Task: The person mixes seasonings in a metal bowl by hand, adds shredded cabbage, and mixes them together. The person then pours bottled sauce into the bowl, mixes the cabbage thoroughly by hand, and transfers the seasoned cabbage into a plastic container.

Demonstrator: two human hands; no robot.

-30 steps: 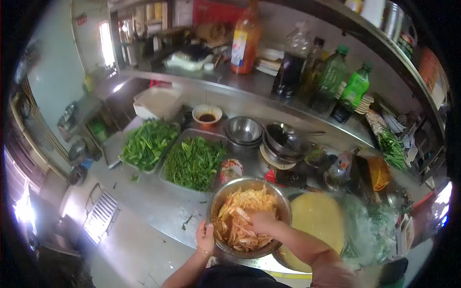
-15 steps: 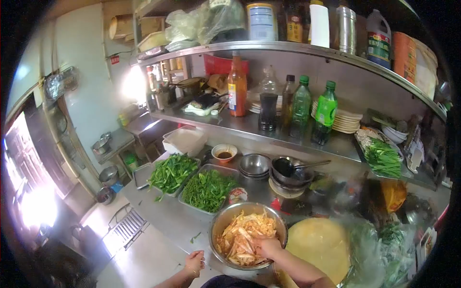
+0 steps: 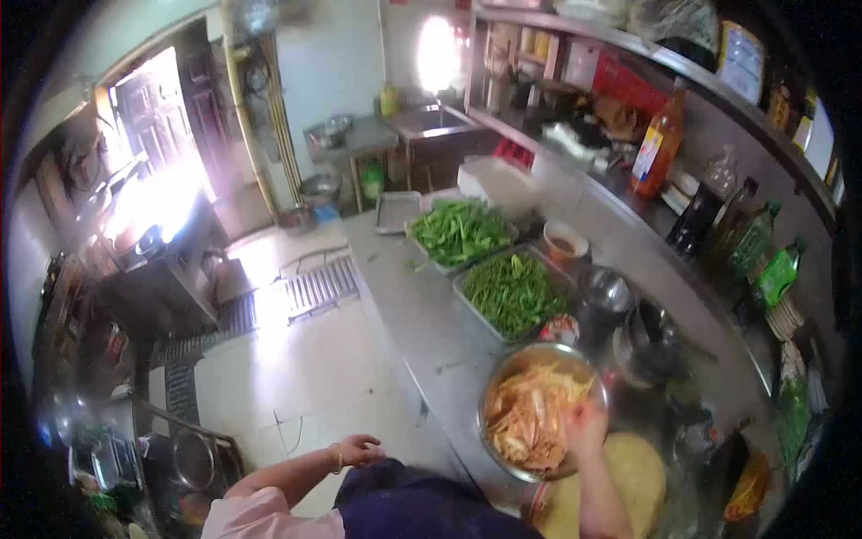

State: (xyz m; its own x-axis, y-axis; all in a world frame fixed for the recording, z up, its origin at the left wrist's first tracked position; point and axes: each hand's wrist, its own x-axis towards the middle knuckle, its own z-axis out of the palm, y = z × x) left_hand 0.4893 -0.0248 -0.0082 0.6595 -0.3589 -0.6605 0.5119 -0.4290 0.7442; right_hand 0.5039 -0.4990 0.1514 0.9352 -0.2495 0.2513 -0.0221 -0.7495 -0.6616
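A round metal bowl (image 3: 489, 386) on the steel counter holds pale cabbage strips (image 3: 530, 409) coated in reddish seasoning. My right hand (image 3: 588, 424) is inside the bowl at its right side, curled into the cabbage; its fingertips are buried and slightly blurred. Away from the counter, over the floor in front of my dark apron, my left hand (image 3: 361, 448) hangs with fingers loosely stretched and nothing in them. Just under the bowl's right edge lies a round yellowish board (image 3: 637, 476).
Behind the bowl stand a tray of thin greens (image 3: 516, 296) and a tray of leafy greens (image 3: 458, 229). Small metal bowls (image 3: 606, 292) and a sauce bowl (image 3: 566, 242) are farther back. Bottles line a shelf (image 3: 620, 202) on the right. A floor drain grate (image 3: 319, 287) runs at left.
My view has swung left, showing more of the floor and doorway. My right hand stays in the bowl among the cabbage. My left hand has moved away from the counter edge.
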